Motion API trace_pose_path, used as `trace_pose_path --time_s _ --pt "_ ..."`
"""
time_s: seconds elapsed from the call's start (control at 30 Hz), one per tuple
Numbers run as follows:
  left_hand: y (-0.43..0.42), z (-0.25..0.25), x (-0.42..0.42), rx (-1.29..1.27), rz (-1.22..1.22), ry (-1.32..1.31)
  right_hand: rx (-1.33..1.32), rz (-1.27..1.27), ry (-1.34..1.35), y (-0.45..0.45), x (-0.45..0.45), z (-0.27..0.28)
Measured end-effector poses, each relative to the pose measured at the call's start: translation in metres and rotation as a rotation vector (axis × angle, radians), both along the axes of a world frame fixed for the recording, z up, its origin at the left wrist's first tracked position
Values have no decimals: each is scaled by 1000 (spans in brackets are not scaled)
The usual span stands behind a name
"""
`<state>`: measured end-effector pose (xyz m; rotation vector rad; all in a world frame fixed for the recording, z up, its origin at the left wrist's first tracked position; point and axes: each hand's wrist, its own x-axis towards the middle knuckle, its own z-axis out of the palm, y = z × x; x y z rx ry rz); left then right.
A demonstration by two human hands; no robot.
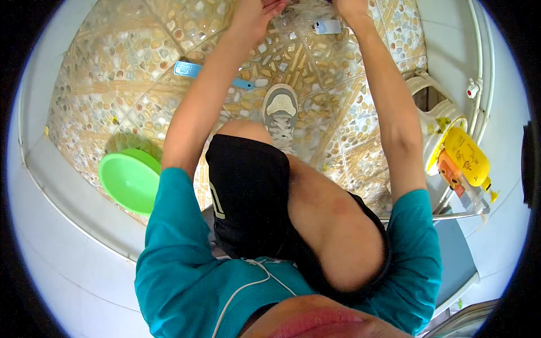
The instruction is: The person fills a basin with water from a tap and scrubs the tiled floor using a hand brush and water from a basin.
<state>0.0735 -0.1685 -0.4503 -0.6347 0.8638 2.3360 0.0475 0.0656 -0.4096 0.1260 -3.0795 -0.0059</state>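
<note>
My left hand (260, 11) is at the top edge of the head view, partly cut off. Its reddish fingers are bent inward; what they hold, if anything, is out of sight. My right hand (351, 8) is at the same edge, with its fingers beyond the frame. Between the two hands lies a clear, glistening wet patch (298, 19), perhaps water or thin plastic. A small whitish-blue piece (328, 26) like a label is on the floor, left of my right wrist. Under my left forearm lies a blue brush (187, 69), its handle showing on the other side.
The wet, pebble-patterned tile floor (141, 112) spreads around my shoe (280, 110). A green basin (131, 179) stands at the left. At the right are a whitish container (431, 104), a yellow pump bottle (468, 156), a clear bottle with an orange label (453, 172) and wall pipes (479, 84).
</note>
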Motion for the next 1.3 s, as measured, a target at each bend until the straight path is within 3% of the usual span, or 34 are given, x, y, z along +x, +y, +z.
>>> trace_pose_path --time_s 0.1,0.2,0.27,0.33,0.37,0.43,0.47,0.53,0.63,0.7,0.77,0.87,0.97,1.03,1.07,1.1,1.13,1.17,1.2,1.3 --pt "-13 -22 9 -111 -70 71 -244 11 -10 0 3 17" --pt "-21 -19 27 -180 -27 81 -468 35 163 -15 39 48" --pt "-22 -18 32 -209 5 111 -671 -147 97 -30 63 53" --pt "-20 -24 38 -591 -166 289 -687 -115 143 -37 82 24" --pt "-17 -21 39 -589 -165 287 -706 -87 188 -40 93 9" --pt "-8 -9 39 -1196 -352 740 -792 -184 117 -48 111 -16" --pt "-3 -4 38 -1196 -351 744 -879 -284 41 -49 116 -27" --pt "6 -3 40 -1568 -547 1002 -930 -359 20 -50 121 -40" --pt "4 -35 44 -1647 -557 1222 -981 -451 8 -50 131 -48" --pt "-4 -76 37 -1635 -617 1196 -978 -468 27 -48 133 -50" --pt "-12 -78 41 -1621 -682 1162 -1041 -474 44 -46 141 -54" --pt "-32 -18 60 -1470 -533 1055 -1029 -466 20 -46 152 -67" --pt "-37 -6 79 -1381 -520 904 -1133 -416 35 -70 163 -60" --pt "-32 -16 96 -593 -285 512 -1127 -379 -11 -92 165 -50" --pt "-29 -16 102 -594 -280 509 -1121 -338 -60 -102 166 -44" --pt "-24 -12 107 -422 -219 307 -1121 -335 -62 -107 168 -42" --pt "-22 -9 110 -248 -158 108 -967 -96 -4 -111 168 -40" --pt "-23 -20 111 -247 -154 108 -805 138 52 -114 169 -38" --pt "-24 -40 114 -314 -137 137 -803 143 49 -115 170 -30" --pt "-26 -48 118 -347 -84 144 -954 -88 -85 -103 167 -22"
